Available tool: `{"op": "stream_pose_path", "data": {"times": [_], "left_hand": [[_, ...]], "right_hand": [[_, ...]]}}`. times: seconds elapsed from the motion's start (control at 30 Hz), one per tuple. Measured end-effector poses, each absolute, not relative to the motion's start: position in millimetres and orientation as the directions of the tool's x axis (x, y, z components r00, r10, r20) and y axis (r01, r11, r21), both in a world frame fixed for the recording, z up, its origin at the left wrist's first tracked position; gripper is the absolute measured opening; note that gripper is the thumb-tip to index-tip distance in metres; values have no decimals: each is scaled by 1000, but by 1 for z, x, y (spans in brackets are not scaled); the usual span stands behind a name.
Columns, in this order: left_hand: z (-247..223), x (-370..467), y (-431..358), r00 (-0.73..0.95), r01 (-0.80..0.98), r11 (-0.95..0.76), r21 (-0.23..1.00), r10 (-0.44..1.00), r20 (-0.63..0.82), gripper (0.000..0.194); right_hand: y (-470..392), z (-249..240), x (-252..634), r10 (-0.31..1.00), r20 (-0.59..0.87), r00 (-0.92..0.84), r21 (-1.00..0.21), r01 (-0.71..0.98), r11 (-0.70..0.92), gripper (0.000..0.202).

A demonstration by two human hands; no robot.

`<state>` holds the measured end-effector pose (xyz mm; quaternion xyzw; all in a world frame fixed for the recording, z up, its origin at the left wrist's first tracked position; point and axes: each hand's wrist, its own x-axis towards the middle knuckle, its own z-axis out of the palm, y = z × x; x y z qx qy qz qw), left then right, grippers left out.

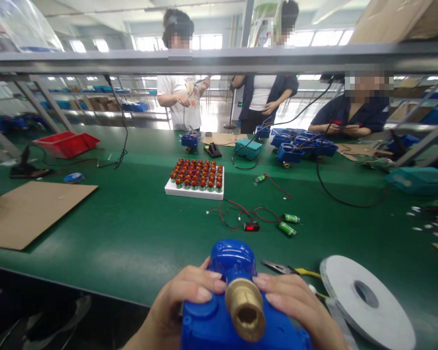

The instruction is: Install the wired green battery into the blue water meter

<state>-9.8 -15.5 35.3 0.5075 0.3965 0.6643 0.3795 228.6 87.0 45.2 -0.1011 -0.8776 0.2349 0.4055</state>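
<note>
A blue water meter body (232,257) with a brass threaded pipe end (246,311) facing me is held between both hands at the front edge of the bench. My left hand (182,296) grips its left side, fingertips on the blue casing beside the brass. My right hand (299,301) wraps the right side in the same way. The casing's underside and my palms are hidden. Just beyond my right hand lie needle-nose pliers (281,267) with yellow handles, next to a large white reel (365,301).
A white foam tray (195,193) holds many small red-topped parts. Near it lie a small meter with a red display (251,227) and green batteries (287,229) on wires. Cardboard (40,209) lies left, a red bin (67,145) behind. Blue housings (290,151) stand far right; three people are opposite.
</note>
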Motion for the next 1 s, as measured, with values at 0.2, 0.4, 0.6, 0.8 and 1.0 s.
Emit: {"op": "stream_pose_path", "data": {"times": [0.2, 0.4, 0.6, 0.8, 1.0], "left_hand": [[45, -5, -17, -328, -216, -106, 971, 944, 30, 86], [22, -15, -7, -287, -444, 118, 888, 921, -265, 105], [-3, -38, -9, -238, -518, 193, 833, 903, -357, 100], [-3, -57, -22, -327, -519, -22, 855, 929, -175, 110], [-27, -51, -19, -643, -167, -67, 984, 764, -57, 124]], "right_hand": [[84, 39, 208, 634, 443, -633, -807, 27, 591, 64], [86, 26, 168, 740, -196, -643, -969, 12, -246, 76], [90, -6, 131, 611, -238, -755, -850, -143, -507, 79], [96, -34, 80, 656, -370, -658, -800, -133, -585, 81], [106, -36, 29, 685, -383, -619, -885, 33, -465, 83]]}}
